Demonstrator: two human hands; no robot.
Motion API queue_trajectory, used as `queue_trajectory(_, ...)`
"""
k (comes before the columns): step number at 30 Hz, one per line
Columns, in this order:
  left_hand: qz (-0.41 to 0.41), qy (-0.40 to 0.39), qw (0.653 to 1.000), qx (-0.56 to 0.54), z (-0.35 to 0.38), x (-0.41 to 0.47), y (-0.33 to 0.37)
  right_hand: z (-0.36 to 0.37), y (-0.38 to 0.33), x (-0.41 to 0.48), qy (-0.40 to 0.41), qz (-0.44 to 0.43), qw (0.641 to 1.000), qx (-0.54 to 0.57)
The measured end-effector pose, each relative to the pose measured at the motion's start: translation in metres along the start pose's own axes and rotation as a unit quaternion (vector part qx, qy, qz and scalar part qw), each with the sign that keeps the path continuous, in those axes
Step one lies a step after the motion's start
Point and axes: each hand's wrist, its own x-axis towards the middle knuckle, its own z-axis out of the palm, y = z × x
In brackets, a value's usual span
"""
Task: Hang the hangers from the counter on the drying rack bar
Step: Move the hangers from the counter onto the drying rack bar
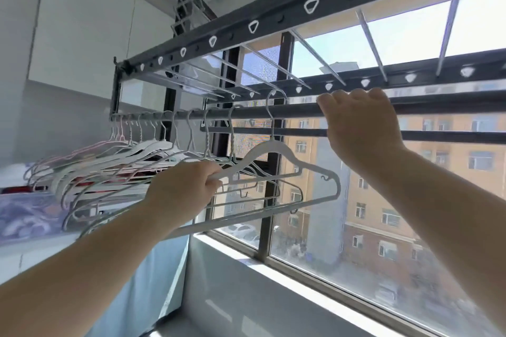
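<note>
grips the white hanger [269, 145] by one shoulder with the left hand [189, 186], fingers and thumb clamped round the plastic. hooks it over the drying rack bar [301, 111], hook uppermost and arched above the bar, body hanging below. slants its long axis from low by the left hand up and out to the right, toward the window [383, 227]. clasps the same bar with the right hand [358, 128] just right of the hook, fingers curled over the top. farther left along the bar, a crowded row of other hangers [131, 156].
</note>
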Motion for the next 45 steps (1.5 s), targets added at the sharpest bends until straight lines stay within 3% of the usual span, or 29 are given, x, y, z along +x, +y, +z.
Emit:
queue_trajectory(12,-0.003,-0.018,0.999,-0.027,0.006,-0.011,-0.008,-0.008,-0.004,-0.002,-0.045,-0.009,0.999,0.013)
queue_trajectory(19,-0.010,0.020,0.998,-0.054,-0.003,-0.011,-0.009,-0.012,-0.003,-0.004,-0.064,0.010,0.998,0.024)
queue_trajectory(24,0.025,0.069,0.993,-0.095,-0.004,-0.014,-0.014,0.005,-0.008,-0.014,0.049,0.006,0.998,0.040)
queue_trajectory(27,0.056,0.133,0.979,-0.147,-0.005,-0.019,-0.011,0.011,-0.011,-0.035,0.077,-0.025,0.996,0.034)
queue_trajectory(30,0.104,0.139,0.965,-0.197,-0.002,-0.022,0.003,0.009,-0.005,-0.058,0.078,-0.053,0.995,0.034)
queue_trajectory(34,0.154,0.093,0.951,-0.252,0.004,-0.036,0.033,-0.006,0.008,-0.089,0.013,-0.050,0.997,0.058)
queue_trajectory(40,0.191,0.002,0.936,-0.295,0.023,-0.066,0.087,-0.036,0.053,-0.143,-0.117,0.028,0.992,0.043)
queue_trajectory(45,0.230,-0.043,0.917,-0.324,0.032,-0.095,0.155,-0.092,0.102,-0.200,-0.265,0.108,0.958,0.030)
